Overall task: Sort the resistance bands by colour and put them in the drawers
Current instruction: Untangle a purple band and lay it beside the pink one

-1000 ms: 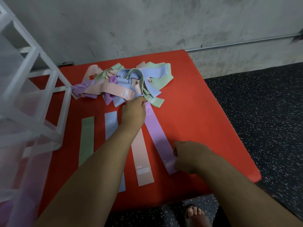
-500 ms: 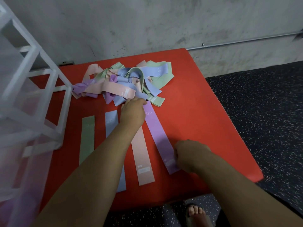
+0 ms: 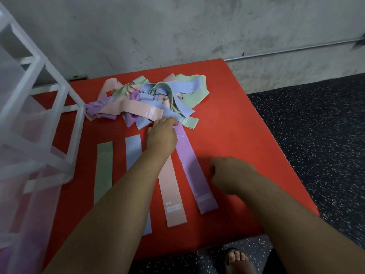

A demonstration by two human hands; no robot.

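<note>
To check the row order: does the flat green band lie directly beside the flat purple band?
No, the blue band and pink band lie between the green band and purple band.

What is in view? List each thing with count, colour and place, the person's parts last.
mat: one, red, centre
band pile: one, mixed pastels, mat's far part
green band: one, flat, leftmost
blue band: one, flat, second
pink band: one, flat, third
purple band: one, flat, rightmost
drawer unit: one, translucent white, left
floor: one, black speckled, right
foot: one, sandalled, bottom edge
left hand: one, grips purple band's far end
right hand: one, curled, right of purple band
</note>
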